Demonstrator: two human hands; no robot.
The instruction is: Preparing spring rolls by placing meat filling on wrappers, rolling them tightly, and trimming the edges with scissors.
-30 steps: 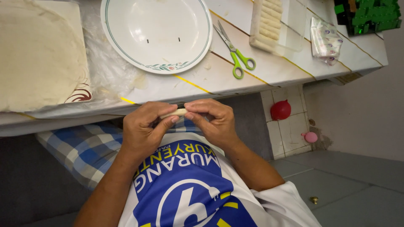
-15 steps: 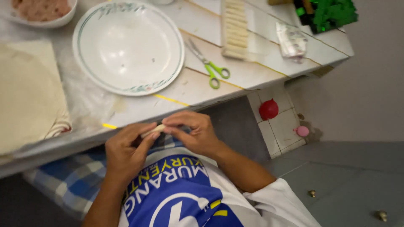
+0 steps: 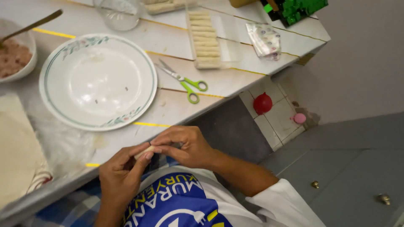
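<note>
Pale dough roll (image 3: 145, 152) sits pinched between left hand (image 3: 122, 174) and right hand (image 3: 185, 147), fingertips closed on it at the counter's edge. Beyond the grip, a clear tray of finished pale rolls (image 3: 205, 40) is partly filled; the round white plate (image 3: 97, 82) is bare, with stacked beige wrappers (image 3: 17, 151) left of it.

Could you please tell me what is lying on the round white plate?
The round white plate with a green rim holds only a few tiny dark specks; the tabletop beneath it is hidden.

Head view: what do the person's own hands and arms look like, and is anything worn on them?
Both hands, left and right, are bare: no gloves, rings or watch visible. The forearms are uncovered; a white short sleeve shows on the right arm.
</note>
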